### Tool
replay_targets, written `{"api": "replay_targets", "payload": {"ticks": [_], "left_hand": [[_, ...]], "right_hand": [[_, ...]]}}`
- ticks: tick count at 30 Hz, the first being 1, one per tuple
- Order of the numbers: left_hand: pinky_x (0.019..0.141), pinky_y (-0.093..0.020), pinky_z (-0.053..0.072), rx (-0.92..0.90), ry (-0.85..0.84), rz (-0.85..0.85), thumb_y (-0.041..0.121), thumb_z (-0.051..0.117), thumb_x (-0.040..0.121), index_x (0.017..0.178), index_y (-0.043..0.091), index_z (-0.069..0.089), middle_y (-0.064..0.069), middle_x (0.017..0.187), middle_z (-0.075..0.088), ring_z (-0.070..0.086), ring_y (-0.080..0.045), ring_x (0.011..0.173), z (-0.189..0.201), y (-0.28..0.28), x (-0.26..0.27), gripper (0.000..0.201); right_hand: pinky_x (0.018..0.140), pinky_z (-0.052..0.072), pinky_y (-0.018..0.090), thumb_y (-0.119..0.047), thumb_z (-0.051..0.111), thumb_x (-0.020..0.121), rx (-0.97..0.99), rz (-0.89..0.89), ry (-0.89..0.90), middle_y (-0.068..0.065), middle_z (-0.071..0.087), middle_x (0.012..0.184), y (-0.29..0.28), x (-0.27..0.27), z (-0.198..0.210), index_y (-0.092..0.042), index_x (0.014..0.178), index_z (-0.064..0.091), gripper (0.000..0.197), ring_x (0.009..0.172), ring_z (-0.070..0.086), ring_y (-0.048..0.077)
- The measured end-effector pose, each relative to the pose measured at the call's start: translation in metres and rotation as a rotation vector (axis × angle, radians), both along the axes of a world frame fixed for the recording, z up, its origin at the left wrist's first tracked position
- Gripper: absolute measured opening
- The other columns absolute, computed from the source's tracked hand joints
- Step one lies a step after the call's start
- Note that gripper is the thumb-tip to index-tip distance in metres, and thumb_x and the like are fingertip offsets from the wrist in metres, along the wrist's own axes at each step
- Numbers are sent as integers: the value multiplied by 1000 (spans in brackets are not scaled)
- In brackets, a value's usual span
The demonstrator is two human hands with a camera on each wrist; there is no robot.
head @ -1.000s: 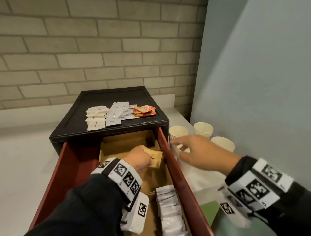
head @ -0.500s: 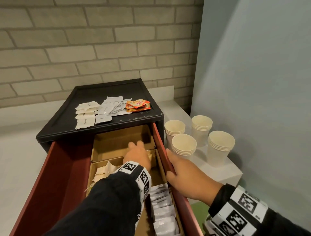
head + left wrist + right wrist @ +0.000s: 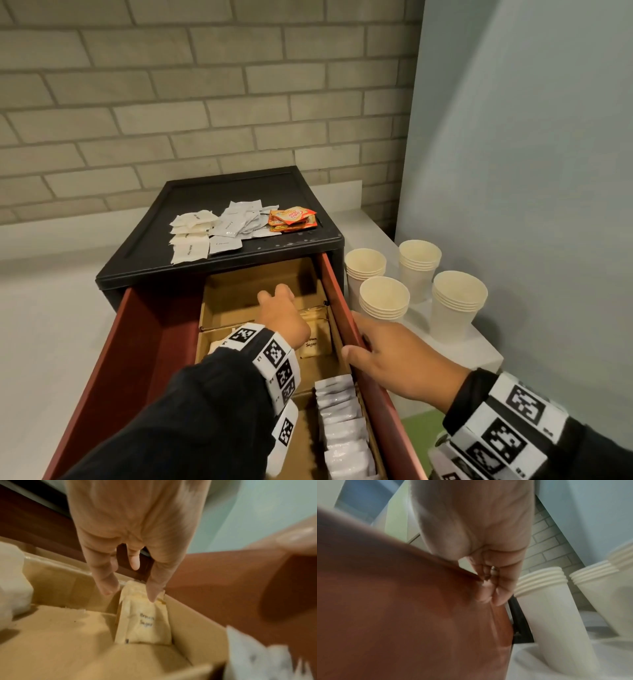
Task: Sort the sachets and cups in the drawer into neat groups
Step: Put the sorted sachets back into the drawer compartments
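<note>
The left hand (image 3: pixel 137 524) is seen low in the cardboard tray, its grip open with fingers (image 3: pixel 106 582) spread and extended; one fingertip touches the top edge of the brown sugar sachets (image 3: pixel 145 622), which stand upright against the tray's right wall, just below the centre of the left wrist view. Nothing is held by this hand. The right hand (image 3: pixel 397 359) rests on the red drawer's (image 3: pixel 137 359) right wall, its fingers (image 3: pixel 488 593) curled over the rim, so its grip is closed on the drawer's edge. Judged from this, the brown sugar group is being squared up in its compartment while the drawer is steadied. The next move probably calls for more sachets to be fetched from the loose white sachets (image 3: pixel 212 233) and the orange sachets (image 3: pixel 291 219) lying on the black cabinet top (image 3: pixel 219 192), above centre in the head view. A row of white packets (image 3: pixel 342 428) is already lined up at the lower edge. Four cup stacks (image 3: pixel 383 298) stand on the white surface (image 3: pixel 479 346) to the right, outside the drawer.
</note>
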State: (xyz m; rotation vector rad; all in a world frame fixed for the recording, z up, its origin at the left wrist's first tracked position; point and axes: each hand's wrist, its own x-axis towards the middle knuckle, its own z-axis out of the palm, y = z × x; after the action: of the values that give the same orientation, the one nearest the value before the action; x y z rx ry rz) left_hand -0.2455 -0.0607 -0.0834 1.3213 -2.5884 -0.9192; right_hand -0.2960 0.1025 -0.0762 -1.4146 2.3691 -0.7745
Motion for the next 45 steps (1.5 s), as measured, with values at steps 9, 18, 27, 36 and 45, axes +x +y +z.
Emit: {"api": "replay_targets", "payload": {"ticks": [9, 18, 27, 36, 45], "left_hand": [[79, -28, 43, 136, 184, -114, 24, 76, 75, 99, 21, 50, -4, 109, 55, 51, -16, 95, 54, -43, 34, 36], [60, -24, 44, 305, 639, 217, 13, 65, 83, 77, 19, 58, -2, 82, 59, 55, -15, 74, 95, -115, 74, 10], [55, -23, 48, 365, 644, 285, 1, 59, 83, 86, 18, 55, -6, 80, 60, 60, -18, 62, 78, -148, 85, 18], [77, -44, 58, 423, 732, 348, -10, 70, 70, 80, 11, 56, -15, 89, 64, 69, -34, 81, 63, -164, 71, 27], [70, -37, 57, 368, 770, 419, -12, 65, 71, 65, 11, 49, -16, 76, 66, 68, -32, 74, 60, -162, 76, 29]], "right_hand": [[89, 47, 27, 8, 42, 85, 145, -78, 190, 8, 66, 110, -29, 3, 96, -13, 108, 67, 40, 105, 59, 24], [91, 33, 19, -20, 53, 88, -35, 67, 188, -3, 47, 141, -152, 24, 125, -26, 136, 46, 49, 125, 45, 15], [109, 30, 47, -51, 57, 81, 207, 3, 175, 12, 21, 152, -289, 13, 98, -31, 148, 17, 80, 137, 27, 36], [106, 34, 34, -43, 53, 88, 444, 88, 242, 10, 39, 145, -329, 11, 101, -19, 146, 26, 69, 131, 40, 28], [87, 36, 36, -40, 49, 87, 458, 121, 395, 7, 55, 125, -327, 27, 95, -20, 129, 46, 47, 113, 53, 26]]}}
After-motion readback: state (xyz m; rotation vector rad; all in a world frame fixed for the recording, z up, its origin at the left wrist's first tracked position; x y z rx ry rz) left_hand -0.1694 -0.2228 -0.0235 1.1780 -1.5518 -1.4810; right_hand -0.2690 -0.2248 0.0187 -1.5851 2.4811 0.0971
